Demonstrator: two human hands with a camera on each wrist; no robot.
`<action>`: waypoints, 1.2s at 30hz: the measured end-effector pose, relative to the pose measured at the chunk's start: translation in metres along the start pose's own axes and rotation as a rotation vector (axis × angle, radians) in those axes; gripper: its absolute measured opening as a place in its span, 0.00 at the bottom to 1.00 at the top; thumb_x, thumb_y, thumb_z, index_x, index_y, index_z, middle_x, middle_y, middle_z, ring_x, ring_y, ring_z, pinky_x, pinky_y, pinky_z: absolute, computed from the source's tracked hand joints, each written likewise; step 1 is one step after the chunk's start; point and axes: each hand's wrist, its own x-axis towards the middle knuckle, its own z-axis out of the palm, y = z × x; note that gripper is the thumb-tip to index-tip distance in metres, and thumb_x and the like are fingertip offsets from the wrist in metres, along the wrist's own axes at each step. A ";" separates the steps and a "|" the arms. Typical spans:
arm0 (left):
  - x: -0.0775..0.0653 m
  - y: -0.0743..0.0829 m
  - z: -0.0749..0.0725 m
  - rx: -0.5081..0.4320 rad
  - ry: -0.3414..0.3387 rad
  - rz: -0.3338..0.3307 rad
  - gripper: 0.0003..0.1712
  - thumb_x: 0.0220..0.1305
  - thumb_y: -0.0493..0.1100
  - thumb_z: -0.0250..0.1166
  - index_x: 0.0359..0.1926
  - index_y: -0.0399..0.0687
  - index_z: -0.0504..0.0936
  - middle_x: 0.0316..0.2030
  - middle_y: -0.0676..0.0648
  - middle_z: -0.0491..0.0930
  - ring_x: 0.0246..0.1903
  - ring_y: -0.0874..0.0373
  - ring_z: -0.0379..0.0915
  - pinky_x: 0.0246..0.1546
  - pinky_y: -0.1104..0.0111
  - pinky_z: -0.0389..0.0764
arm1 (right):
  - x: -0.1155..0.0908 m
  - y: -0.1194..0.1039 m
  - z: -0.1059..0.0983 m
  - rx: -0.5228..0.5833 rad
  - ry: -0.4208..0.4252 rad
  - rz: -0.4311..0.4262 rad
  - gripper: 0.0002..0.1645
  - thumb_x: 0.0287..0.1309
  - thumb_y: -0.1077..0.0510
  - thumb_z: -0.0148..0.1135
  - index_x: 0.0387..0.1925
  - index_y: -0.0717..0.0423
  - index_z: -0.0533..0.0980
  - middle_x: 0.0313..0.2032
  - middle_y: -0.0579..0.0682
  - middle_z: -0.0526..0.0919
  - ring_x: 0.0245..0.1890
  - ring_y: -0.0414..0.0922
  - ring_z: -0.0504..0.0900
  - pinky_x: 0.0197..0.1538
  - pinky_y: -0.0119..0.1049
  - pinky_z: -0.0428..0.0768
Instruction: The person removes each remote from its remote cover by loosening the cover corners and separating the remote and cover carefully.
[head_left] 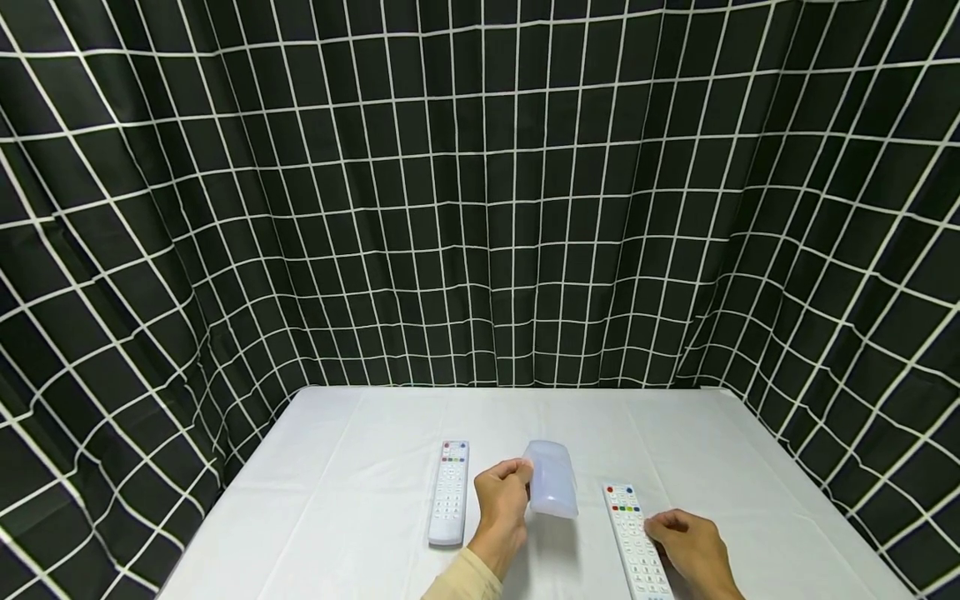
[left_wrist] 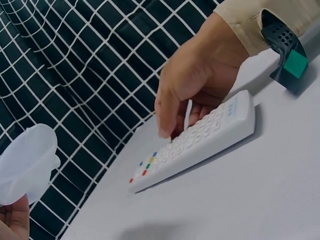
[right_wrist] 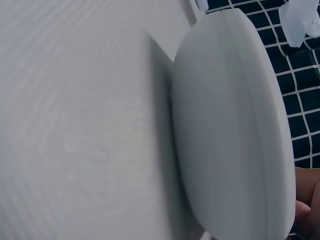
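In the head view my left hand (head_left: 501, 504) pinches a frosted, see-through remote-control cover (head_left: 551, 479) by its left edge and holds it above the table. That cover (left_wrist: 30, 160) looks soft and slightly crumpled in the left wrist view. A white remote control (head_left: 636, 542) with coloured buttons lies to the right, keys up. My right hand (head_left: 693, 550) is at its right edge, thumb and fingers curled in against it; part of the grip is hidden behind the remote. The right wrist view is filled by the remote's rounded white end (right_wrist: 230, 130).
A second white remote control (head_left: 450, 492) with a bluish rim lies left of my left hand, keys up. Both remotes are on a table with a white cloth (head_left: 337, 500). A black curtain with a white grid (head_left: 487, 208) hangs behind and at both sides.
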 end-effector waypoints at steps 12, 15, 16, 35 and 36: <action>-0.002 -0.013 -0.004 0.046 -0.001 -0.028 0.04 0.58 0.30 0.63 0.32 0.31 0.83 0.33 0.41 0.76 0.30 0.53 0.74 0.32 0.66 0.76 | -0.001 -0.001 0.001 0.036 0.033 0.032 0.09 0.57 0.61 0.63 0.34 0.66 0.80 0.24 0.48 0.80 0.23 0.44 0.78 0.26 0.36 0.75; -0.003 -0.016 -0.004 0.059 -0.001 -0.040 0.04 0.58 0.30 0.63 0.33 0.31 0.83 0.33 0.41 0.76 0.30 0.53 0.74 0.31 0.65 0.76 | -0.001 -0.001 0.000 0.031 0.037 0.029 0.09 0.56 0.60 0.64 0.33 0.65 0.81 0.24 0.47 0.80 0.24 0.44 0.77 0.26 0.36 0.75; -0.003 -0.018 -0.004 0.061 -0.004 -0.045 0.04 0.58 0.30 0.63 0.33 0.31 0.83 0.34 0.40 0.76 0.31 0.53 0.74 0.32 0.65 0.76 | -0.001 -0.001 0.000 0.029 0.040 0.029 0.10 0.56 0.60 0.64 0.33 0.65 0.81 0.24 0.47 0.80 0.24 0.44 0.77 0.26 0.36 0.75; -0.001 -0.049 -0.015 0.147 -0.034 -0.143 0.03 0.58 0.28 0.62 0.33 0.30 0.81 0.33 0.41 0.74 0.32 0.53 0.73 0.32 0.66 0.76 | -0.003 -0.001 -0.002 0.021 0.071 0.026 0.09 0.55 0.59 0.64 0.33 0.64 0.82 0.24 0.47 0.80 0.24 0.44 0.76 0.26 0.36 0.73; -0.001 -0.050 -0.016 0.171 -0.033 -0.136 0.03 0.59 0.28 0.62 0.33 0.30 0.81 0.32 0.42 0.75 0.32 0.54 0.73 0.32 0.66 0.76 | -0.003 -0.001 -0.002 0.022 0.071 0.028 0.09 0.55 0.59 0.64 0.33 0.64 0.81 0.24 0.47 0.80 0.24 0.44 0.76 0.26 0.36 0.74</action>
